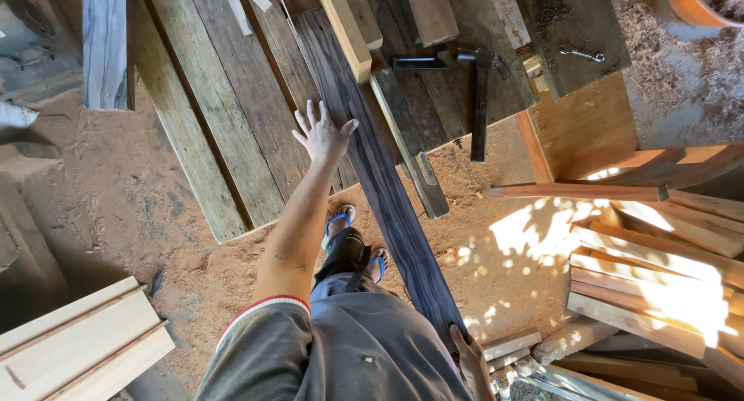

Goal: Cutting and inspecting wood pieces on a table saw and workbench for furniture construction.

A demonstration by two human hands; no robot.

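Head view: the left hand [323, 134], fingers spread wide, lies flat on the long dark plank [380, 176] at centre frame, over the stacked boards [225, 130]. At lower right, the right hand [471, 362] grips the plank's near end, half lifted; hammer [480, 99] untouched.

You wear a grey shirt with short sleeves, and the sleeve has a red and white edge. Your trousers are dark grey. On your feet you have blue flip-flops [338, 218]. Your arms are bare.
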